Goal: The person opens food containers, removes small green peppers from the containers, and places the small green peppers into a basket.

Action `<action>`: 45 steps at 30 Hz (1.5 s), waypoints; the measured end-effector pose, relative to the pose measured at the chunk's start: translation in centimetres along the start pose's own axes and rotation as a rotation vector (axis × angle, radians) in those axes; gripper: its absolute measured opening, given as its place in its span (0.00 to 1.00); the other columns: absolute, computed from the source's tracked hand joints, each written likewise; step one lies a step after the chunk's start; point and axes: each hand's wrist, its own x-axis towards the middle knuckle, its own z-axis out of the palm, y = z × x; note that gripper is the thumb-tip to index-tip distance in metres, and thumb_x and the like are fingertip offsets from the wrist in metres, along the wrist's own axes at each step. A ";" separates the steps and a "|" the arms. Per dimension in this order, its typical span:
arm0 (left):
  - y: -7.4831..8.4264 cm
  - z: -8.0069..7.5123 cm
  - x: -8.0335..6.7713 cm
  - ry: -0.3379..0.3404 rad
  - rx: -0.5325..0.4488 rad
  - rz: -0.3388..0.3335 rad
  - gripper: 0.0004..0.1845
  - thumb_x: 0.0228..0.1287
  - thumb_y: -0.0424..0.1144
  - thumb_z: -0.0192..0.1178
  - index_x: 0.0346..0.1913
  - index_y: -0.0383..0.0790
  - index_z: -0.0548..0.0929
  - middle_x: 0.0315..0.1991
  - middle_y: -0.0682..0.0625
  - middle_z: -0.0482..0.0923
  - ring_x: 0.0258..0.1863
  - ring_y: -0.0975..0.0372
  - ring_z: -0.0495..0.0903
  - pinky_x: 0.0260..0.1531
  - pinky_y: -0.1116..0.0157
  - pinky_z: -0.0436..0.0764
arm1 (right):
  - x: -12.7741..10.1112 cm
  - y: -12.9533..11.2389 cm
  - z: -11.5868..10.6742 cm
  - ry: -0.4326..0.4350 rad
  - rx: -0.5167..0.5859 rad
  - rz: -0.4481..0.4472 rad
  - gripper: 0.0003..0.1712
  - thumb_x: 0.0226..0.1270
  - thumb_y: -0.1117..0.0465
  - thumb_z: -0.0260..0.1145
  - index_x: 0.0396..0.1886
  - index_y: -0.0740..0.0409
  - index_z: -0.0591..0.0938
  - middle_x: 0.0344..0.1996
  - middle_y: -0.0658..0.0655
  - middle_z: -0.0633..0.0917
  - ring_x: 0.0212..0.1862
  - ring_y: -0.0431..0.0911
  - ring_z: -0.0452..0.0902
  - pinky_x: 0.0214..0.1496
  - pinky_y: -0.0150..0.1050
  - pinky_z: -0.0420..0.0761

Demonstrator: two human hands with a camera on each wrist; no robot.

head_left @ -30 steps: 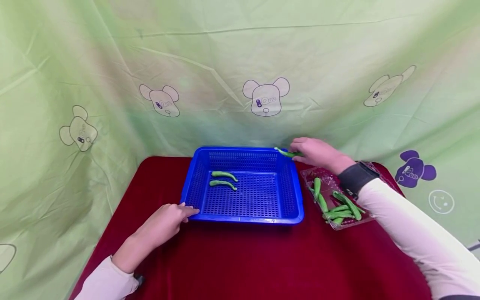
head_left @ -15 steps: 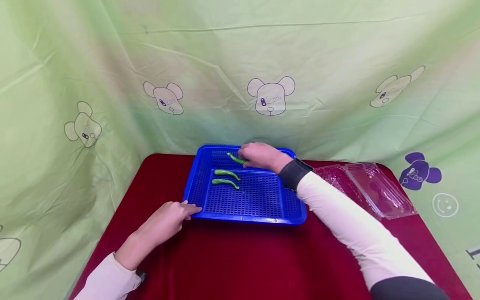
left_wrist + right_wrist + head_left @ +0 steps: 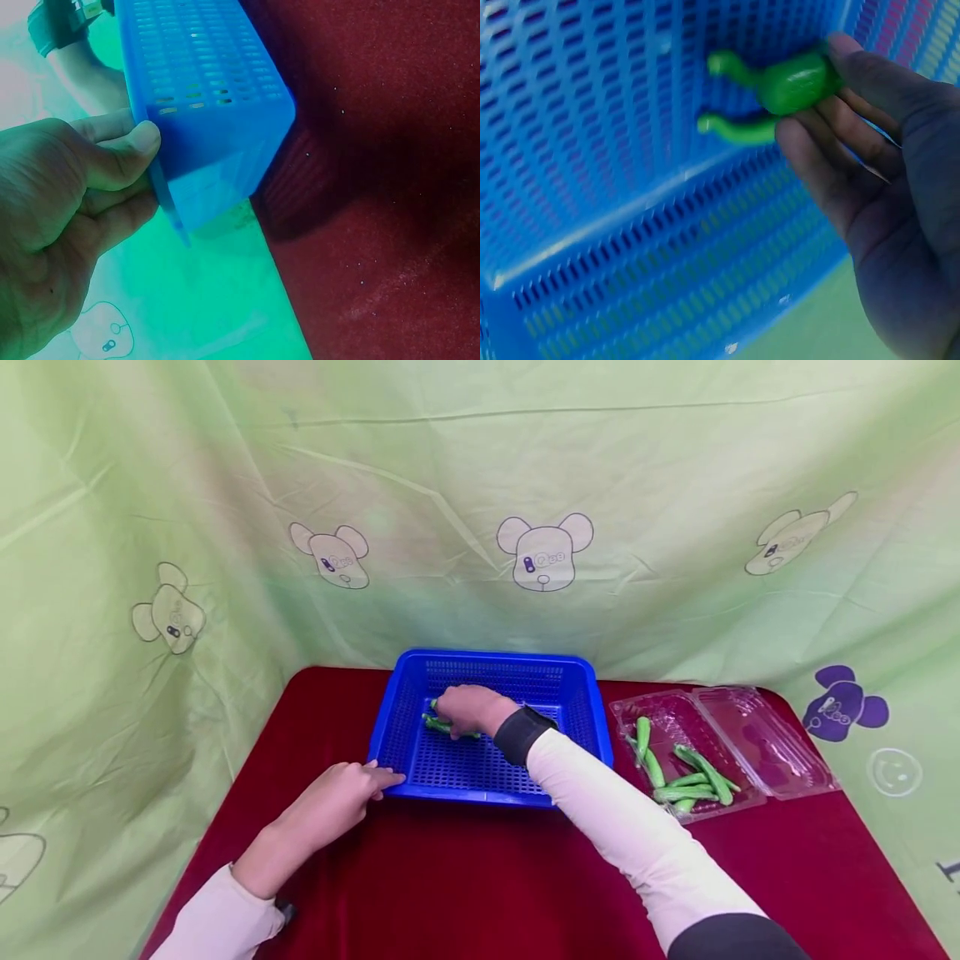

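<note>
Deep inside the blue basket (image 3: pixel 585 727), we see the right hand (image 3: pixel 468 708) lowered to the mesh floor, its fingers (image 3: pixel 832 142) curled round a green pepper (image 3: pixel 799 81) that they pinch at the tips. That pepper lies crosswise under the palm, its long axis running left to right, stem end pointing away from the fingers, just beside another pepper (image 3: pixel 739 129) already on the floor. We find the right hand far nearer to both than the left hand (image 3: pixel 330 802), which grips the basket's near left corner, thumb (image 3: pixel 124 154) pressed on the rim. Well apart to the right, more peppers (image 3: pixel 686 781) lie in an open clear tray (image 3: pixel 780 760) on the red table (image 3: pixel 465 885).
</note>
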 end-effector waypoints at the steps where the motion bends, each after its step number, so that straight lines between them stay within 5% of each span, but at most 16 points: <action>1: 0.0 0.0 0.0 0.001 0.002 0.005 0.26 0.50 0.14 0.61 0.52 0.36 0.89 0.29 0.53 0.88 0.39 0.59 0.91 0.50 0.58 0.89 | 0.1 -0.3 0.3 -0.017 -0.003 0.007 0.26 0.55 0.55 0.80 0.15 0.44 0.68 0.24 0.47 0.79 0.31 0.45 0.79 0.42 0.46 0.86; 12: 0.2 0.0 0.4 0.002 0.001 0.013 0.26 0.50 0.14 0.61 0.51 0.36 0.89 0.29 0.53 0.88 0.36 0.61 0.91 0.48 0.59 0.89 | 0.5 -1.1 2.6 -0.065 -0.105 0.020 0.15 0.55 0.52 0.81 0.21 0.43 0.80 0.26 0.44 0.86 0.34 0.42 0.82 0.46 0.39 0.88; 22: 0.4 0.2 0.7 -0.014 0.004 0.007 0.27 0.49 0.13 0.61 0.51 0.36 0.89 0.28 0.53 0.88 0.37 0.60 0.91 0.50 0.58 0.88 | -1.5 1.4 0.9 -0.001 0.080 0.030 0.23 0.57 0.48 0.78 0.15 0.45 0.73 0.19 0.42 0.74 0.26 0.40 0.72 0.36 0.43 0.84; 30: 0.6 -0.7 0.9 -0.031 0.003 -0.020 0.25 0.51 0.15 0.62 0.51 0.36 0.90 0.30 0.52 0.89 0.37 0.59 0.91 0.47 0.59 0.89 | -7.7 8.5 -4.3 0.126 0.070 0.052 0.16 0.64 0.49 0.74 0.23 0.47 0.77 0.24 0.45 0.78 0.30 0.43 0.75 0.39 0.47 0.83; 35: 0.7 -0.9 0.7 -0.038 0.000 -0.035 0.23 0.52 0.17 0.64 0.51 0.37 0.90 0.28 0.54 0.89 0.39 0.58 0.91 0.48 0.59 0.89 | -13.0 13.0 -6.2 0.094 0.072 0.103 0.14 0.68 0.51 0.71 0.26 0.49 0.78 0.22 0.46 0.78 0.27 0.42 0.73 0.34 0.41 0.80; 45: 0.7 -0.9 0.6 -0.056 -0.012 -0.049 0.23 0.53 0.17 0.64 0.51 0.37 0.90 0.29 0.54 0.89 0.38 0.59 0.91 0.46 0.60 0.89 | -21.8 19.1 -1.5 0.063 0.106 0.104 0.13 0.61 0.71 0.63 0.22 0.50 0.75 0.20 0.45 0.73 0.24 0.38 0.69 0.28 0.34 0.74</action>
